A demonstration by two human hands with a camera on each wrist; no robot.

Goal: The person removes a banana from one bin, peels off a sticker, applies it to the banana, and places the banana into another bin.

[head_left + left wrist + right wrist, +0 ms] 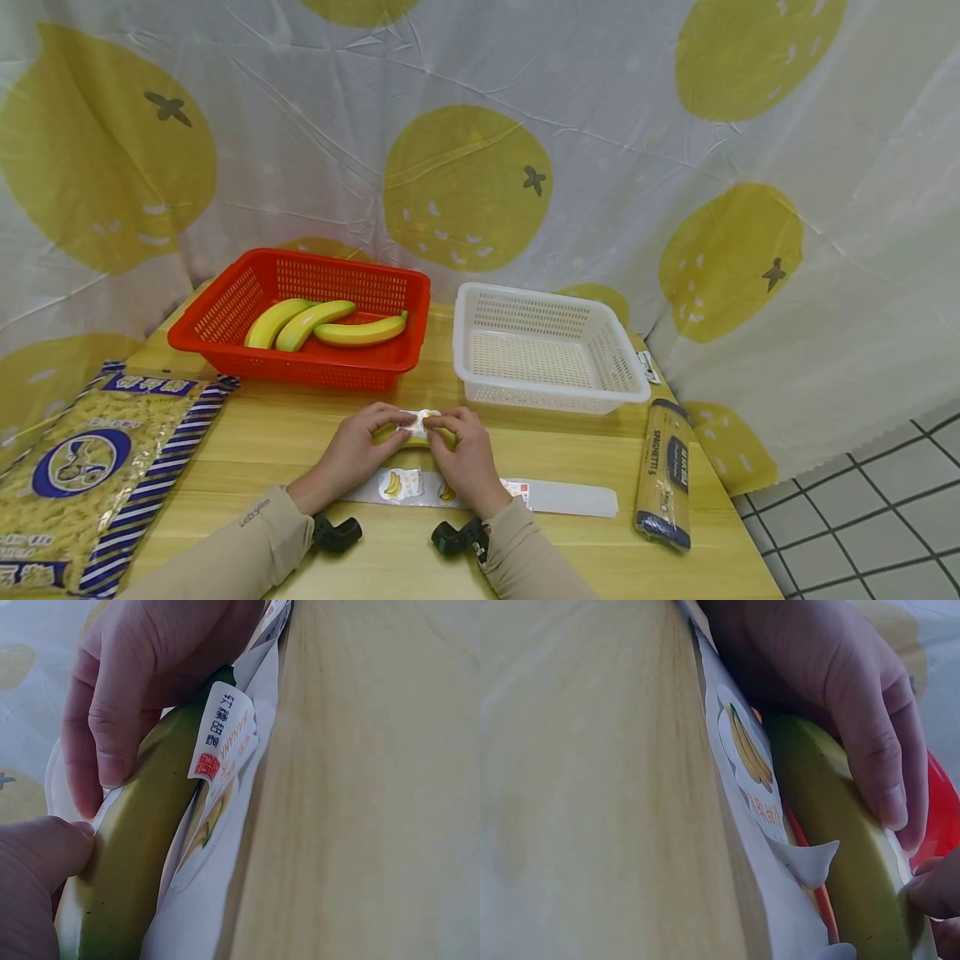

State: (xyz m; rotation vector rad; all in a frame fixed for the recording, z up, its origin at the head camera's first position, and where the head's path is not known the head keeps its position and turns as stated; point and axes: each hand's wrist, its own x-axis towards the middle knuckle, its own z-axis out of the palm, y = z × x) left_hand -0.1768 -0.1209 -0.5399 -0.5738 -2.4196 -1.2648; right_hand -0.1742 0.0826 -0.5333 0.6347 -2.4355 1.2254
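I hold a banana (pixel 420 435) on the wooden table (pixel 300 433) with both hands, just at 6 o'clock from the gap between the red basket (pixel 225 325) and the white basket (pixel 622 367). My left hand (pixel 358 450) and my right hand (pixel 467 454) curl their fingers on it and pinch a sticker (pixel 221 731) against its skin. The sticker sheet (pixel 570 498) lies under my wrists.

We read "SPAGHETTI 5" on the dark spaghetti packet (pixel 664 475) lying on the tabletop | "Lecy'em"-like lettering on the left sleeve (pixel 255 512), not fully legible | red-and-black Chinese characters on the sticker (pixel 222 731) on the banana (pixel 135 847), too tilted for us to transcribe | large pasta bag (pixel 82 467): print illegible.
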